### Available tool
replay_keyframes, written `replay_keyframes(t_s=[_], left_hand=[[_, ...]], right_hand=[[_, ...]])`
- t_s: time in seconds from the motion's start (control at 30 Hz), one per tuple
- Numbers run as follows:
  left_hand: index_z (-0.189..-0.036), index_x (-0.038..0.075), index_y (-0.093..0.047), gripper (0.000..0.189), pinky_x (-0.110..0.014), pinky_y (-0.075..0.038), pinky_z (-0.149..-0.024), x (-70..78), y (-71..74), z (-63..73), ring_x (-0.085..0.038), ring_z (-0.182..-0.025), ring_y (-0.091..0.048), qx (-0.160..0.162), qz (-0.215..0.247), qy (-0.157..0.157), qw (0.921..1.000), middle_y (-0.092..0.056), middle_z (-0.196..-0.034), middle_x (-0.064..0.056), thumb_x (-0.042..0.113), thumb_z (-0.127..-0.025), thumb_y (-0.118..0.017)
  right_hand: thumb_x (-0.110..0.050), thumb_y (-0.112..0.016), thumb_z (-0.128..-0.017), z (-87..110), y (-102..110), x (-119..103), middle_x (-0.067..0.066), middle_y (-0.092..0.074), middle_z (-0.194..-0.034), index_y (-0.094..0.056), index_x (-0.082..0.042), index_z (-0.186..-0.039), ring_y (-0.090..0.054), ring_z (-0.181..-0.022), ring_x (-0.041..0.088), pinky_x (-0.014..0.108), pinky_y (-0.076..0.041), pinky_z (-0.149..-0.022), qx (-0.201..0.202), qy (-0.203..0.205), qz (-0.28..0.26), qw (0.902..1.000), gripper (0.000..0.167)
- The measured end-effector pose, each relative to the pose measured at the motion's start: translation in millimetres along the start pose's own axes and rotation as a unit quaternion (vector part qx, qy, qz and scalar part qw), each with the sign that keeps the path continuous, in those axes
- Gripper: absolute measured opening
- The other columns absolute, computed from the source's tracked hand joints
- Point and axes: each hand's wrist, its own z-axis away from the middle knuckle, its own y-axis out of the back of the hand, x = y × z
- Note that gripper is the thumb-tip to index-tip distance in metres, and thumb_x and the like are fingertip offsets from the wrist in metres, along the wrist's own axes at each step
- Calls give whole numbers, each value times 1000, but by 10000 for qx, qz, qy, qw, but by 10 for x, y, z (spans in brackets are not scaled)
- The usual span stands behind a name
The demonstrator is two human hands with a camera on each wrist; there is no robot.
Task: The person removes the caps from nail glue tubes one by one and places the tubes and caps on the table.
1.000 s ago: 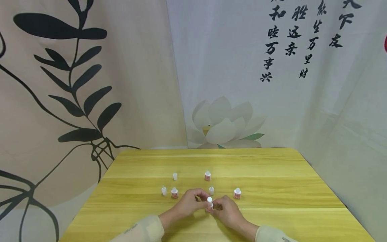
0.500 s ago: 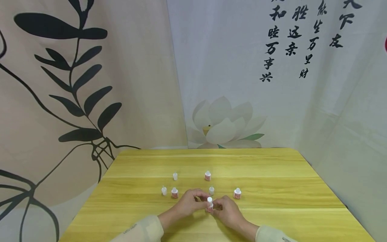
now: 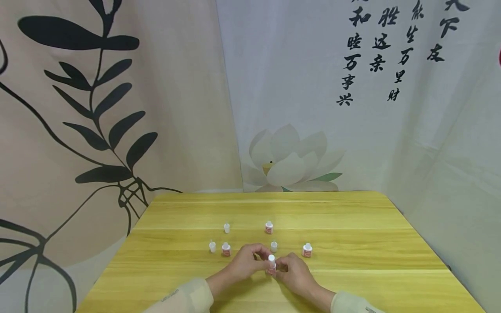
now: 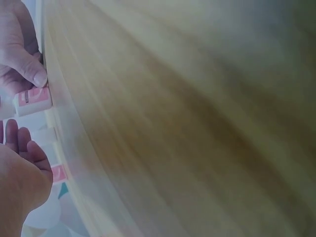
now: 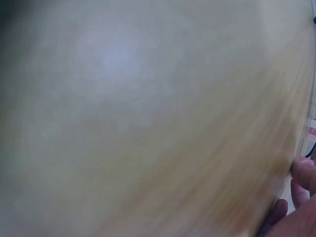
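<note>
Near the front of the table, a small white bottle (image 3: 271, 270) with a pink-red label stands between the two hands. My left hand (image 3: 247, 261) reaches in from the left and pinches its tall white cap (image 3: 271, 258) at the top. From the other side my right hand (image 3: 296, 274) grips the lower body by thumb and fingers. The left wrist view shows the labelled bottle (image 4: 33, 101) lying across under the right thumb, with the left hand (image 4: 24, 177) below it. In the right wrist view only part of the right hand (image 5: 303, 197) shows at the edge.
Beyond the hands stand similar labelled bottles: one at left (image 3: 225, 249), a far bottle (image 3: 268, 227) and a right bottle (image 3: 307, 250). Small white cap-like pieces stand among them: a left piece (image 3: 212, 247), a far piece (image 3: 226, 228) and a middle piece (image 3: 274, 246). Printed cloth hangs behind the wooden table (image 3: 352, 226).
</note>
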Motion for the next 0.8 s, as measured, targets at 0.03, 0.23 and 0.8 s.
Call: replay_keyframes(t_s=[0.03,0.23,0.8], left_hand=[[-96,17,-69,16,-26,-49,-68,3,-2,-1,-16,-78,-59,-4,9,23,10000,-65,-91,2,21,-84,-79],[-99,16,-69,18,-27,-49,-75,-5,8,-12,-15,-87,-59,-68,-24,-62,10000,-65,-92,3,21,-85,-79],[-102,18,-72,16,-26,-48,-76,-26,21,-12,-16,-89,-59,-97,-100,-176,9997,-66,-93,4,22,-88,-76]], right_hand=[[-27,-79,-83,-2,-1,2,-6,-59,-89,-77,-23,-89,-51,-88,15,37,-43,-76,-1,8,-5,10000,8],[-23,-80,-82,-2,-2,6,-6,-61,-91,-77,-23,-89,-52,-88,14,37,-43,-77,31,43,-11,10000,7],[-23,-80,-82,1,0,-16,-9,-58,-84,-78,-23,-94,-47,-81,13,27,-39,-68,19,122,69,9999,12]])
